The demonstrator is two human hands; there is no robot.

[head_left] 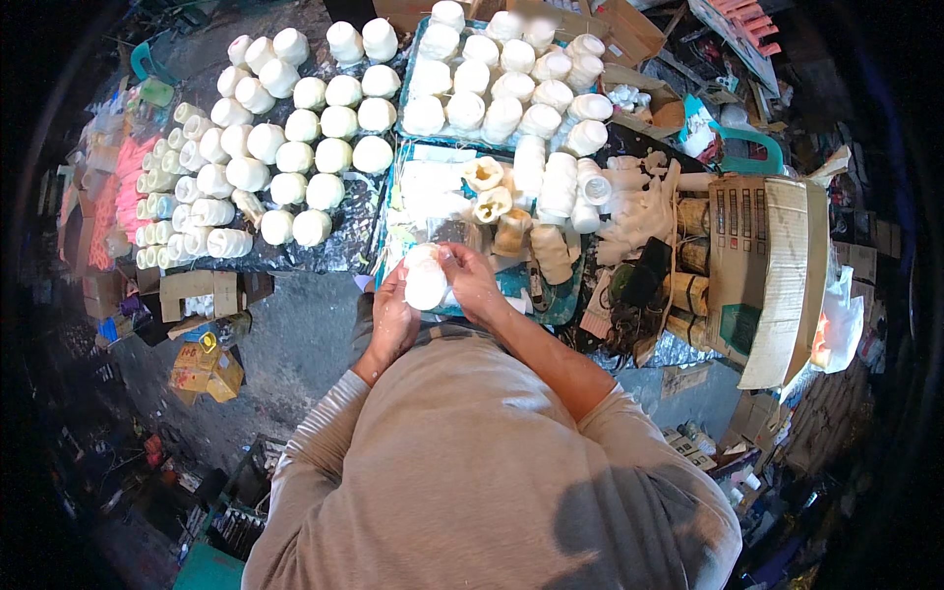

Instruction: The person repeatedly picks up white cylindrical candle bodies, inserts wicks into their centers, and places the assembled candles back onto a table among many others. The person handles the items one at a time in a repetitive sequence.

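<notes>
In front of my waist, both hands hold a round, white, wax-like piece, perhaps a candle (pixel 425 279). My left hand (pixel 395 320) is closed on its left side. The fingers of my right hand (pixel 470 279) grip its upper right side. Just beyond is a teal tray (pixel 395 202) with a bright white sheet-like patch in it. To the right of that patch stand two hollow, yellowish pieces (pixel 493 204) with uneven openings. Beside them lie stacked white ribbed cylinders (pixel 559 187) and a tan ribbed one (pixel 552 258).
Rows of white rounded pieces (pixel 339 123) cover the dark tabletop at left. More fill a far teal tray (pixel 454 138). At right are white scraps (pixel 629 211), a dark green object (pixel 634 283) and a large cardboard box (pixel 762 265). A yellow carton (pixel 206 369) sits on the floor.
</notes>
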